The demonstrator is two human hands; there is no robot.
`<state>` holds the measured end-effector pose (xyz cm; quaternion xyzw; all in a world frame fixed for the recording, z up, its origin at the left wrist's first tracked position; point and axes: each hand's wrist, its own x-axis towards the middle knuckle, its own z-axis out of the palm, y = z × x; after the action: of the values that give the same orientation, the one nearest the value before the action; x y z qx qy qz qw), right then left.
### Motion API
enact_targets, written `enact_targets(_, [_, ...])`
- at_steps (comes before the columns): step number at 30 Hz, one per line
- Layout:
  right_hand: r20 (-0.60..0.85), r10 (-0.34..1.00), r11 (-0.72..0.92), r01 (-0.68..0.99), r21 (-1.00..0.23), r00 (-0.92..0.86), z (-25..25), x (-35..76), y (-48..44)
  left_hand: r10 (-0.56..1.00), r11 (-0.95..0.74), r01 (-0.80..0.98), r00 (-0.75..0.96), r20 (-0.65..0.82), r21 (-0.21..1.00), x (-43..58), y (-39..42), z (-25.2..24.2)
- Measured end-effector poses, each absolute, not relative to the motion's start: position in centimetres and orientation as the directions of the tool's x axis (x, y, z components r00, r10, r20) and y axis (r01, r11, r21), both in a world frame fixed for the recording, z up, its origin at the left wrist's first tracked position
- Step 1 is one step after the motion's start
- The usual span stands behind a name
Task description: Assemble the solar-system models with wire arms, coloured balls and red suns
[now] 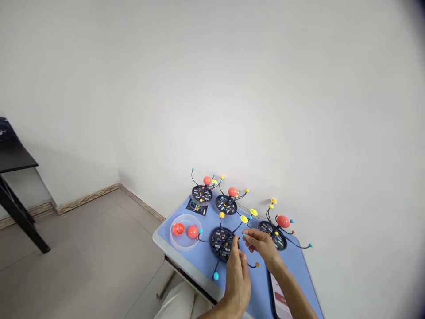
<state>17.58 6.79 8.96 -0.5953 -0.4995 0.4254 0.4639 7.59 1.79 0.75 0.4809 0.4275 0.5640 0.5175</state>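
A round black model base (219,243) with curved wire arms and coloured balls lies on the blue table. My left hand (237,274) is at its right edge, fingers raised and a little apart, and seems to hold nothing. My right hand (260,246), just to the right, pinches a small blue ball (244,235) between thumb and fingertips. A clear round dish (186,246) to the left holds an orange-red half shell (178,229) and a red ball (192,231). A yellow disc (244,219) tops one wire above my hands.
Three similar models stand behind, at back left (202,193), back middle (226,204) and right (272,235). A dark printed card (197,207) lies by the first. A phone (280,297) lies beneath my right forearm. A white wall rises behind the table (166,241).
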Motion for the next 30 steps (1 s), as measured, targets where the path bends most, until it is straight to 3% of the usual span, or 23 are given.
enact_targets(7, [-0.013,0.996,-0.033,0.233,-0.972,0.088,8.8,17.7,6.7,0.990,-0.144,0.016,0.000,0.144,0.990,7.7,3.6,1.1])
enact_targets(15, [0.002,0.998,-0.015,0.241,-0.970,0.068,7.8,17.5,7.2,0.979,-0.184,0.116,-0.065,0.192,0.976,8.0,4.9,0.3])
enact_targets(24, [0.011,0.999,0.001,0.234,-0.972,0.042,7.4,17.4,7.5,0.962,-0.263,0.140,-0.042,0.271,0.955,7.9,5.8,-0.3])
enact_targets(30, [0.043,0.998,0.031,0.286,-0.958,0.035,7.7,17.3,7.1,0.929,-0.339,0.119,-0.116,0.352,0.933,8.3,6.3,-1.2])
